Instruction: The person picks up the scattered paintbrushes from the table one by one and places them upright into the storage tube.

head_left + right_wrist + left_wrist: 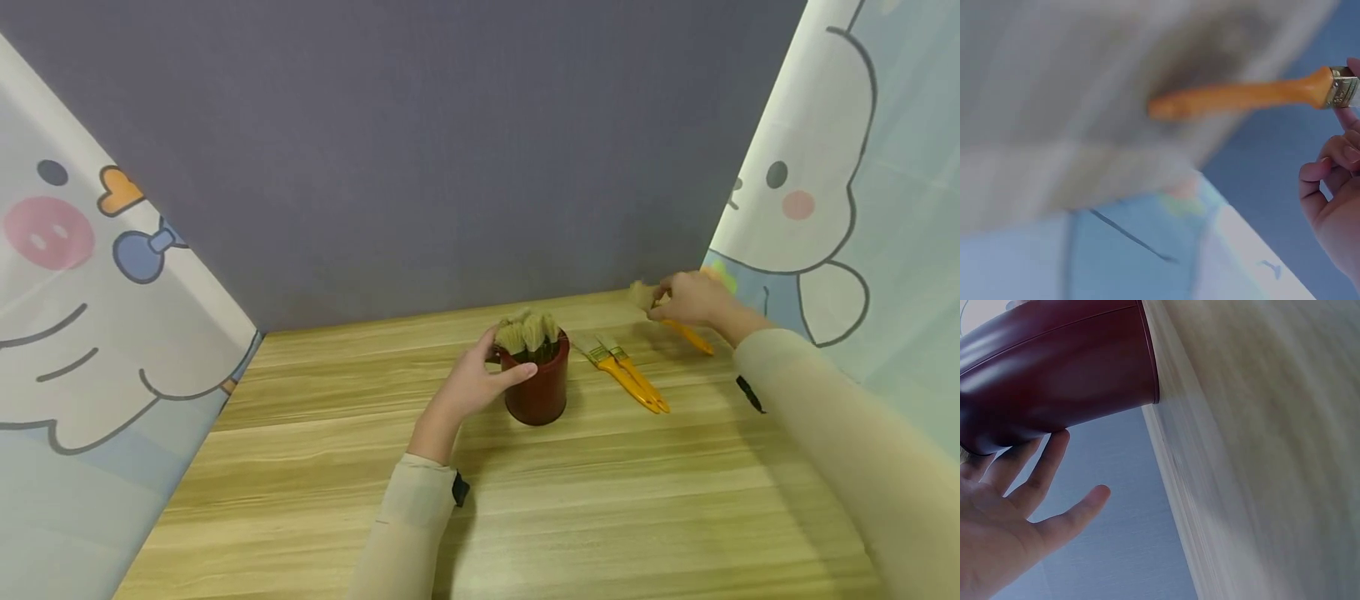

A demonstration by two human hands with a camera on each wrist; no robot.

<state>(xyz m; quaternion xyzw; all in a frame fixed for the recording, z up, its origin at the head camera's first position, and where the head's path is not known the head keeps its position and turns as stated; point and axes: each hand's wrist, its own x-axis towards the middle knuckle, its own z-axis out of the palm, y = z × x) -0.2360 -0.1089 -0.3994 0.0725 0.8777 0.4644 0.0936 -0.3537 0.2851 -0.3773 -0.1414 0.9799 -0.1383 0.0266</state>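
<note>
While right hand [696, 300] pinches one brush [688, 336], left hand [471, 379] gripping one cup [540, 393], two brushes [628, 382] between

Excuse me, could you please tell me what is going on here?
A person's left hand holds a dark red cup, in which several brushes stand bristles up. The right hand pinches another brush near its bristles. Two more orange-handled brushes lie side by side on the table between the cup and that hand.
</note>
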